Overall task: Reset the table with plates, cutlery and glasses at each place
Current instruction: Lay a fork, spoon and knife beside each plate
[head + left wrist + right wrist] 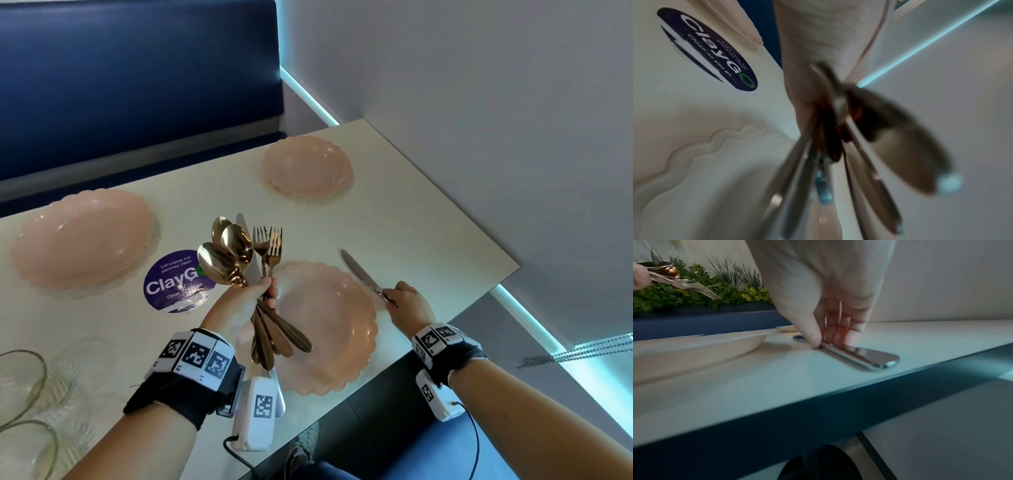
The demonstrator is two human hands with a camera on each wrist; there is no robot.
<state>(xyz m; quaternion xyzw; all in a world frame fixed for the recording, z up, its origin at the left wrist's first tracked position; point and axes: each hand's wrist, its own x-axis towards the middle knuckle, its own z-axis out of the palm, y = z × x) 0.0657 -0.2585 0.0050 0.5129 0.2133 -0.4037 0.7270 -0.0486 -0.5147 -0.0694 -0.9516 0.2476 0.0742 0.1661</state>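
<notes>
Both hands grip cutlery; the left hand (241,305) clutches a bundle of spoons and forks (248,260) upright. Right hand (407,301) pinches a knife (361,274) lying on the surface (428,240) beside the near plate (329,329).

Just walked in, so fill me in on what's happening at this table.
A person is laying the table. Their right hand pinches the handle of a knife that lies flat on the table to the right of the nearest pink plate. Their left hand grips a bunch of cutlery, spoons, forks and another knife, above that plate's left edge. Two more pink plates lie bare of cutlery. Glass bowls wait at the near left.
</notes>
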